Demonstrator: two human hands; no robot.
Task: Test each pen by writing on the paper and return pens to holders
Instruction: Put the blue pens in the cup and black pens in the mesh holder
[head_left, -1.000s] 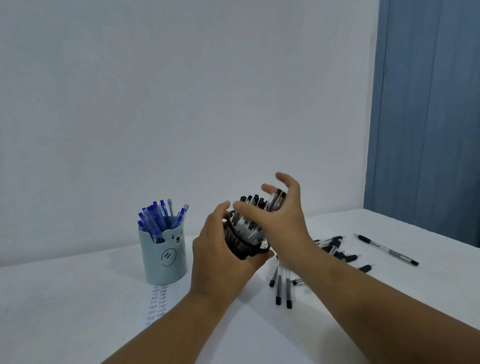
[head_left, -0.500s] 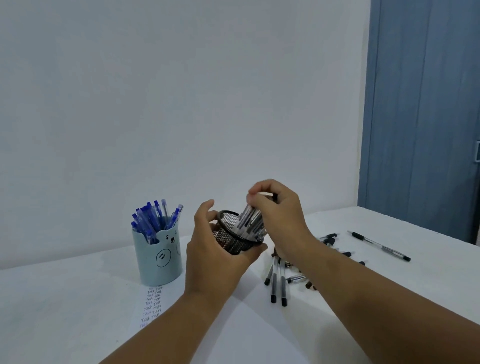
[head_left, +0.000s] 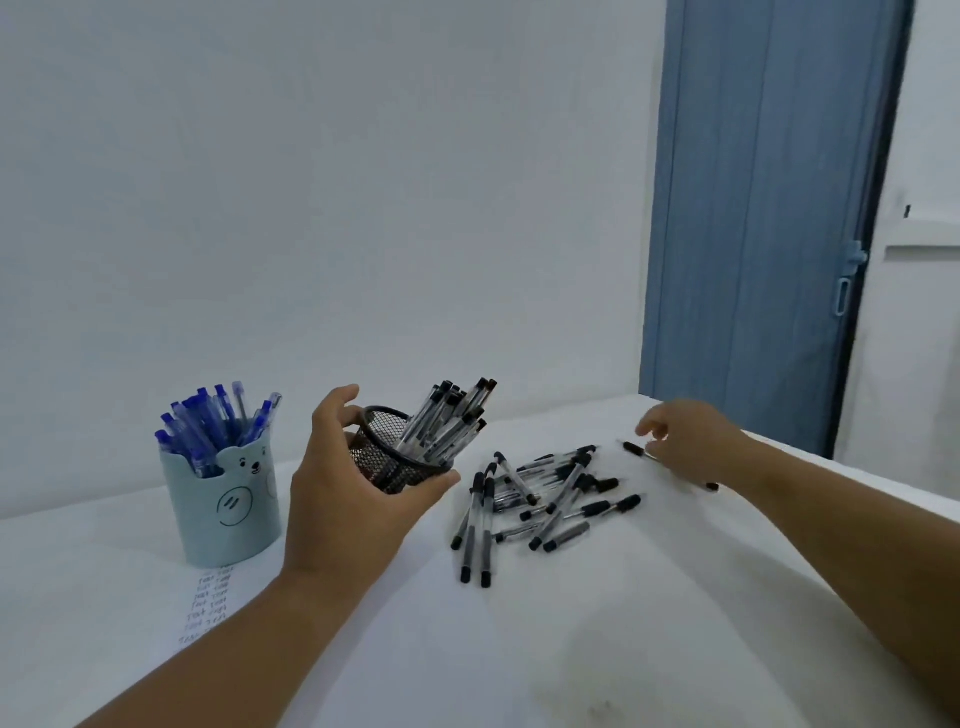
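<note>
The left hand (head_left: 343, 499) is gripping the tilted mesh holder (head_left: 387, 460) of black pens. The right hand (head_left: 691, 441), fingers loosely curled, is touching a lone pen (head_left: 635, 449) on the table (head_left: 623, 649).

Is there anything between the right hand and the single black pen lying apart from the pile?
Nothing visible is in the way. The right hand is already over the lone black pen, fingers at its barrel; the pile of black pens lies apart, nearer the mesh holder.
</note>
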